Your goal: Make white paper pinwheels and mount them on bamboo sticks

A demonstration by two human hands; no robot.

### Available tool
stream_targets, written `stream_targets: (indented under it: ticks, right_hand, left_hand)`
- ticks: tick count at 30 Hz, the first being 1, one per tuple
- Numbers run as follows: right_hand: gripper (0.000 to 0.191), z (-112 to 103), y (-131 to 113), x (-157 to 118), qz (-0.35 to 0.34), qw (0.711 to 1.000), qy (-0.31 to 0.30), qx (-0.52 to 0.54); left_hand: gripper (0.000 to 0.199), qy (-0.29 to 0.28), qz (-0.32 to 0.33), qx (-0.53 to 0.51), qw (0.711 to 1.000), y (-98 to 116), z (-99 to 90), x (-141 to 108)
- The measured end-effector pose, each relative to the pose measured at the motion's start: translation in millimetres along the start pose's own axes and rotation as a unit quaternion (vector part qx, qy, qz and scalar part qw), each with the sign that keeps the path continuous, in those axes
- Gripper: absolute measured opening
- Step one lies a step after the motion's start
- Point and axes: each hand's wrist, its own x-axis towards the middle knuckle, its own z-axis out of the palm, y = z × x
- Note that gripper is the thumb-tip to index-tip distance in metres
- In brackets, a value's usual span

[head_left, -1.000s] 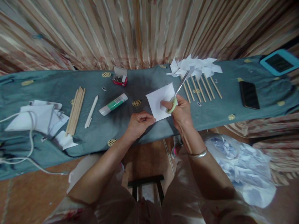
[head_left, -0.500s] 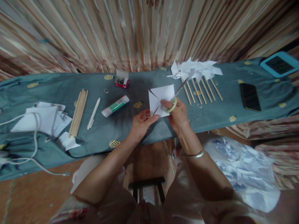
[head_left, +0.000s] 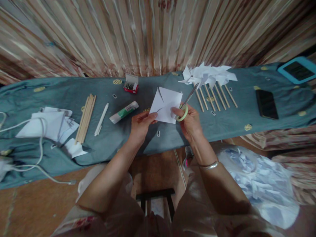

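A white square of paper [head_left: 166, 103] with slits cut in from its corners is held above the table. My left hand [head_left: 142, 123] pinches its lower left corner between thumb and fingers. My right hand [head_left: 189, 120] has scissors [head_left: 182, 113] with light green handles round its fingers, blades pointing up and away to the right, off the paper. The right thumb also presses on the paper's right side. Beyond the scissors, white paper pinwheels [head_left: 209, 75] on wooden sticks lie in a row.
Left on the table [head_left: 148, 141]: cut papers [head_left: 48, 125], wooden sticks [head_left: 86, 119], a white pen [head_left: 101, 119], a glue tube [head_left: 124, 112], a red box of pins [head_left: 131, 86], a white cable [head_left: 41, 144]. Right: a black phone [head_left: 267, 104], a blue-framed device [head_left: 297, 70], a clear bag of paper pieces [head_left: 259, 184].
The paper has turned and shifted slightly left, with my left hand moving left along with it. The scissors remain in my right hand.
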Motion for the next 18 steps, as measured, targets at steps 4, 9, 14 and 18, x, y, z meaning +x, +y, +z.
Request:
stream_targets:
  ticks: [4,9,14,18]
  right_hand:
    - [0.029,4.3,6.4,-3.0,0.012,1.000,-0.025,0.009]
    - [0.029,11.2,9.4,-7.1,0.036,0.998,-0.036,0.045]
    - [0.031,16.9,10.7,-13.1,0.050,0.995,-0.065,0.056]
    - [0.034,16.4,10.6,-19.3,0.047,0.994,-0.097,0.012]
  left_hand:
    - [0.034,0.009,-0.014,-0.081,0.997,5.2,-2.9,4.0]
    - [0.049,-0.039,-0.026,-0.117,0.992,2.4,5.0,0.5]
    - [0.052,0.001,-0.002,-0.110,0.994,-6.3,13.2,-2.6]
    - [0.050,0.033,-0.011,-0.153,0.988,-2.1,8.8,0.0]
